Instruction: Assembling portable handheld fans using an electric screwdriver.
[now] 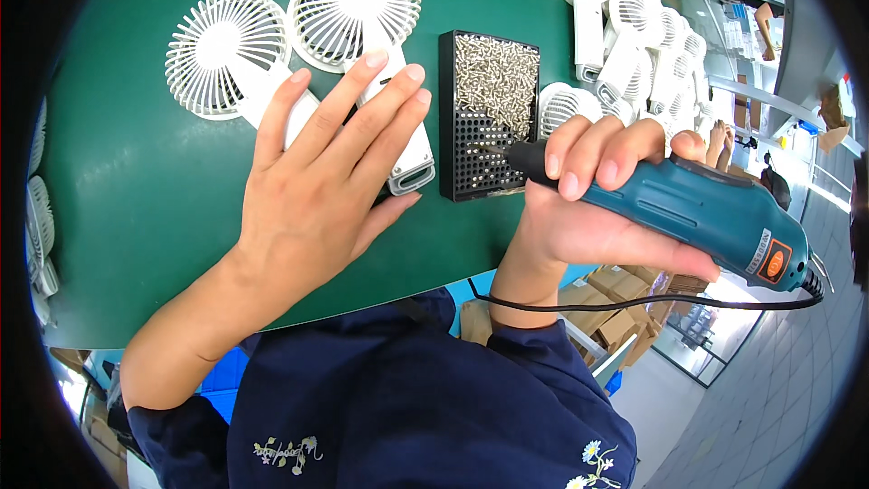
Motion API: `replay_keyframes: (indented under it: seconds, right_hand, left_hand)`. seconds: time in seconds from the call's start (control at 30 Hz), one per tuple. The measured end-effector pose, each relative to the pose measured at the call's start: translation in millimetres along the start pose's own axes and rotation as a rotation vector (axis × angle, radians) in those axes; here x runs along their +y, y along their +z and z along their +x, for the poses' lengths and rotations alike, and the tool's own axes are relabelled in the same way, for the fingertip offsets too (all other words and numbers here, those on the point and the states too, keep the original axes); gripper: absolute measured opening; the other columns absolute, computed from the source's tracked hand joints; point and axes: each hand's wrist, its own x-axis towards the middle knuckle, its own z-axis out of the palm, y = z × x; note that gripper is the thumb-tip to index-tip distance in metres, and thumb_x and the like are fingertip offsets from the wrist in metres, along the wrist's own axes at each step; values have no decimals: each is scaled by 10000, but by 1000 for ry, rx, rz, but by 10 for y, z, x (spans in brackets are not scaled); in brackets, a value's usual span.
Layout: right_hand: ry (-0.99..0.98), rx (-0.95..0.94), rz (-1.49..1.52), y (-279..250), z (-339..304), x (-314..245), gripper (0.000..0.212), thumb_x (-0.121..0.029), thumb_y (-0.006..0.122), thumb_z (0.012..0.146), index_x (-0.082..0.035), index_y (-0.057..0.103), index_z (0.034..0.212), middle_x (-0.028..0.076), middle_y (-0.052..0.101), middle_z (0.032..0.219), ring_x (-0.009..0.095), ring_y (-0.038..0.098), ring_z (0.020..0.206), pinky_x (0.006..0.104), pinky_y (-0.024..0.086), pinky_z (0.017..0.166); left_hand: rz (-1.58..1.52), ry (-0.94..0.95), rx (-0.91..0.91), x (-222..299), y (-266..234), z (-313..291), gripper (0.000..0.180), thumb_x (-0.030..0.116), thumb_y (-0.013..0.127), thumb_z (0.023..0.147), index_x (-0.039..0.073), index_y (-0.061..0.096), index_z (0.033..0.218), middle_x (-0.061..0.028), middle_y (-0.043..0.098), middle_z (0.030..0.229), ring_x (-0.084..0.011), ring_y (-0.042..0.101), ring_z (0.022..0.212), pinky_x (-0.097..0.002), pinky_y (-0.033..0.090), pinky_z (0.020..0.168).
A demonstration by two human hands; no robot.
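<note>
My right hand (pixel 615 190) is wrapped round a teal electric screwdriver (pixel 701 208), its black nose pointing left. The tip of the screwdriver is over the bare holes of a black screw tray (pixel 444 127). Small silvery screws (pixel 496 77) are heaped in the tray's far part. My left hand (pixel 317 163), fingers stretched out, lies over the handles of two white handheld fans. Of these, the left fan (pixel 222 45) and the right fan (pixel 358 4) lie with their round grilles away from me. The hand partly hides both handles.
Many white fans (pixel 634 45) are piled at the right of the green table (pixel 163 226). More fans (pixel 41 226) show at the left edge. The screwdriver's black cable (pixel 634 305) loops past the table's near edge. Cardboard boxes (pixel 625 294) stand below at the right.
</note>
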Motion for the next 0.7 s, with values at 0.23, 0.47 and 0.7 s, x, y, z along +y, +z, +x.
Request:
replay_keyframes:
  seconds: [0.23,0.47,0.7]
  right_hand:
    - [-32,74,87,46,3,-3,1015,-929,315,709,-49,455,1194,94,505,638,194,475,415,320,410,370]
    - [-14,43,42,250,0,-205,827,-848,396,803,-110,443,1173,27,493,705,120,434,433,283,360,403]
    - [27,-167,200,673,-63,-145,742,-722,493,871,-91,407,1251,56,516,780,168,478,495,331,418,449]
  left_hand:
    - [-196,43,41,-103,-165,-44,881,250,840,613,74,477,1396,-98,450,1475,-315,368,1407,-536,195,1150]
    - [-67,-8,-70,-203,-297,-154,851,205,806,660,33,445,1411,-110,449,1477,-310,359,1415,-542,173,1167]
    - [-73,22,-40,-208,-251,-140,759,193,753,733,45,447,1412,-84,442,1485,-253,371,1408,-495,201,1171]
